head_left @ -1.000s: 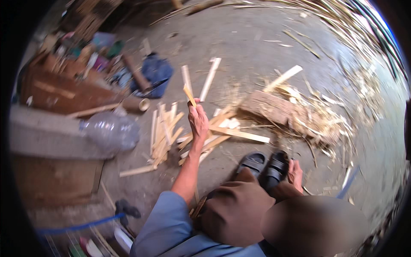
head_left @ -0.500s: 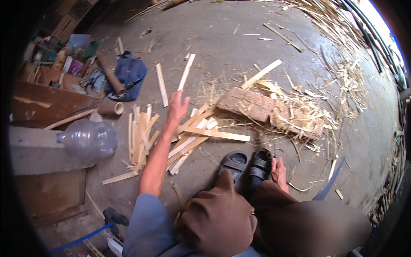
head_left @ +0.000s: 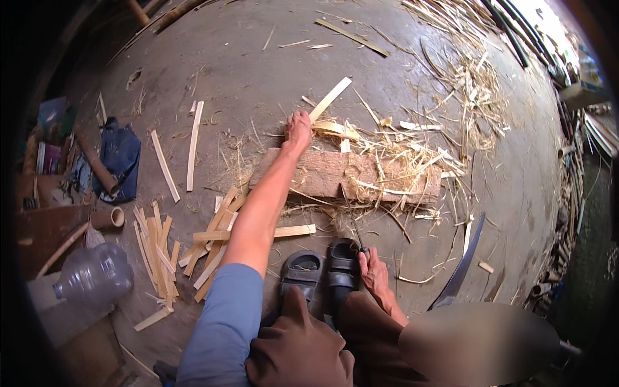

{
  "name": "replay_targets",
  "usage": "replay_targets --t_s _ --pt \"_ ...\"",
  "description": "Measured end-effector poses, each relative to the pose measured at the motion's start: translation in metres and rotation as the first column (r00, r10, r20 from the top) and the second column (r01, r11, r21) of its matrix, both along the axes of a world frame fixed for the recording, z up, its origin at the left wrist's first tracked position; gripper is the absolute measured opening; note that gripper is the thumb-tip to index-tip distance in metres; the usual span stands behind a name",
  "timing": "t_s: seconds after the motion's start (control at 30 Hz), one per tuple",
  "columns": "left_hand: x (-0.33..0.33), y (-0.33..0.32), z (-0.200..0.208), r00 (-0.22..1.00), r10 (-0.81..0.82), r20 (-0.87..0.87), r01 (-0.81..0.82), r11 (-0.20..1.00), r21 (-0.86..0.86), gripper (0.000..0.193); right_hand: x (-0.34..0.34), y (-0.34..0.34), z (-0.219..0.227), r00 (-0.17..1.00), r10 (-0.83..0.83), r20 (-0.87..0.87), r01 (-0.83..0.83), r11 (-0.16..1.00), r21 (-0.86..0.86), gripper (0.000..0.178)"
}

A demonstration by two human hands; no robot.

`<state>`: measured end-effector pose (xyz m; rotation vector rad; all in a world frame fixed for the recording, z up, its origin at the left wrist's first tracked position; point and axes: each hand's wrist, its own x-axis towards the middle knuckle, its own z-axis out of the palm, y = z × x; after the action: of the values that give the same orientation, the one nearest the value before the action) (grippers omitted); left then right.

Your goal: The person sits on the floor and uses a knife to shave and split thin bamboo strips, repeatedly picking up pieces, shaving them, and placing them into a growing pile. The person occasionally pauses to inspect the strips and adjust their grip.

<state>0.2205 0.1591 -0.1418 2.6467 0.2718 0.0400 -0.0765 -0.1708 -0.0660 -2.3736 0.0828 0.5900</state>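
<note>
My left hand point(head_left: 298, 132) reaches past the far edge of a rough wooden block point(head_left: 300, 173), its fingers bent over the near end of a pale bamboo strip point(head_left: 332, 99). The strip slants away to the upper right. Low in front of the block, my right hand point(head_left: 374, 274) is closed round the handle of a knife point(head_left: 351, 216), whose thin dark blade points at the block. Curled shavings point(head_left: 393, 171) cover the block's right half. Left of it, a split bamboo strip point(head_left: 294, 231) lies across a loose pile partly hidden by my left forearm.
Two strips, one of them a long pale strip point(head_left: 194, 147), lie apart on the floor. A saw point(head_left: 461, 267) rests at the right. At the left are a clear plastic bottle point(head_left: 97, 272), a bamboo tube point(head_left: 106, 219) and a blue bag point(head_left: 120, 158). My sandals point(head_left: 302, 271) are below the block.
My left hand has left the long pale strip on the floor and moved right to the strip behind the block. The view has shifted right, and the knife blade in my right hand now shows.
</note>
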Motion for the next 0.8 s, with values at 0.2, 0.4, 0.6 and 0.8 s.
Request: replay_targets --t_s 0.2,0.4,0.6,0.8 --pt "-0.018 0.000 0.087 0.999 0.040 0.020 -0.027 0.902 -0.430 0.027 0.000 -0.006 0.008 0.992 -0.107 0.063 0.107 0.994 -0.006 0.031" --pt "-0.157 -0.041 0.164 0.983 -0.061 -0.173 -0.115 0.526 -0.843 0.033 0.064 -0.009 0.032 0.837 -0.062 0.544 0.044 0.998 0.046 0.030" --pt "-0.288 -0.112 0.150 0.932 -0.330 -0.151 -0.001 0.413 -0.911 0.029 0.161 0.035 0.117 0.767 -0.227 -0.600 0.617 0.006 0.787 0.069" --pt "-0.315 -0.132 0.170 0.846 -0.391 -0.363 -0.163 0.458 -0.874 0.042 0.149 0.049 0.126 0.704 -0.566 -0.430 0.524 0.005 0.852 0.047"
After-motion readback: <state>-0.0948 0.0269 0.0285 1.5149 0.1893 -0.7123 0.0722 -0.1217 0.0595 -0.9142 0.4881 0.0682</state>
